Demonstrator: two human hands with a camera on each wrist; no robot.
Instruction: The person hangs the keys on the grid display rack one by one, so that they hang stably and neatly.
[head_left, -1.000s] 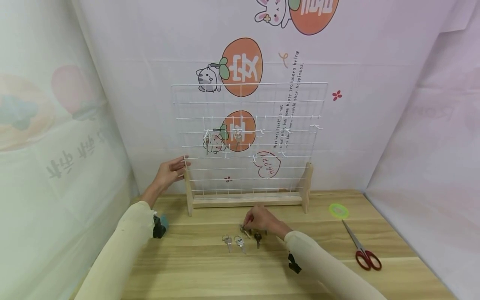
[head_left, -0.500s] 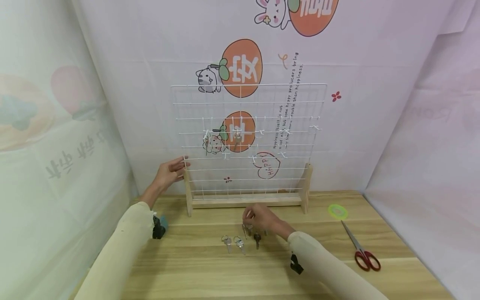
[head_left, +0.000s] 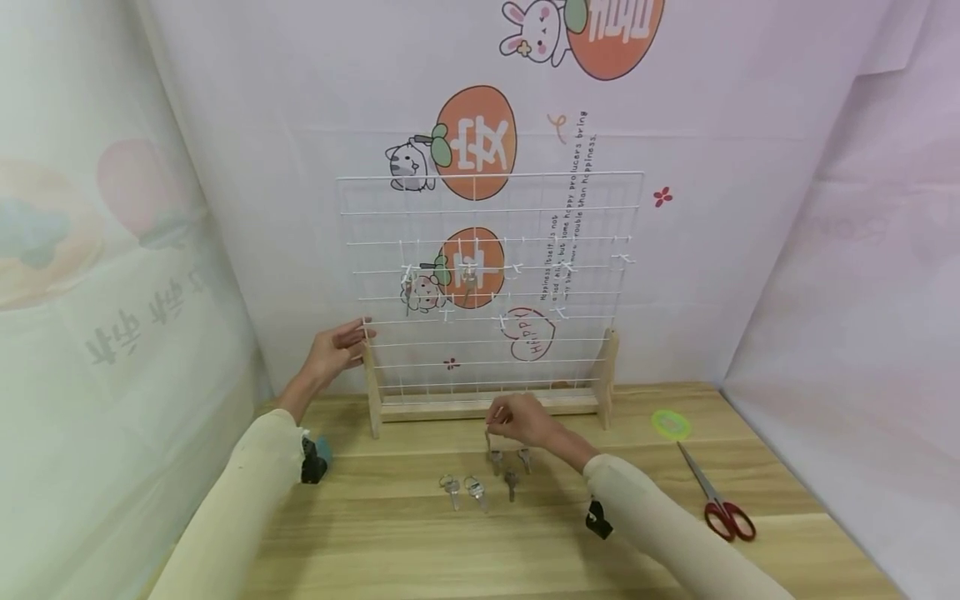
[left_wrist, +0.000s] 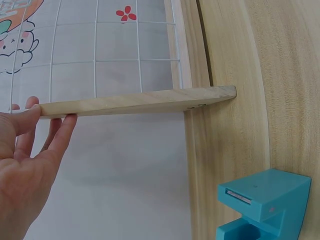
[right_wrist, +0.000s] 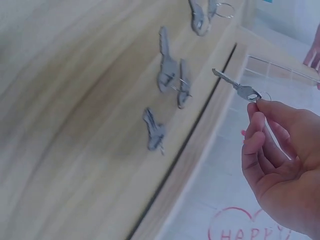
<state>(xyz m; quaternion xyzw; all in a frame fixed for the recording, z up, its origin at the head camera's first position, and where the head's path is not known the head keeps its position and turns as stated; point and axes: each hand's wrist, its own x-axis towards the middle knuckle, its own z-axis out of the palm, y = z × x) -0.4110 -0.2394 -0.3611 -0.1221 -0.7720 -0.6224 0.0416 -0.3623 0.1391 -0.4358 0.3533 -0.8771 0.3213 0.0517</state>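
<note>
Behind the wooden table (head_left: 390, 542), a white wire grid rack (head_left: 487, 283) stands on wooden feet, and the left hand (head_left: 333, 350) touches its left post with straight, slightly spread fingers. Through the grid, a red heart reading "Happy" shows on the backdrop. Just before the rack, the right hand (head_left: 521, 419) pinches a small silver key (right_wrist: 235, 86) by its ring, above four more keys (head_left: 480, 485) lying on the table.

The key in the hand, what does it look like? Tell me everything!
The key is small, flat and silvery, like metal, with a thin ring on its head. The right hand pinches it at the head end between fingertips, so it is off the table and hangs blade down in the head view. It is in front of the wire rack, above the other keys lying on the wood. Only the fingers touch it.
</note>
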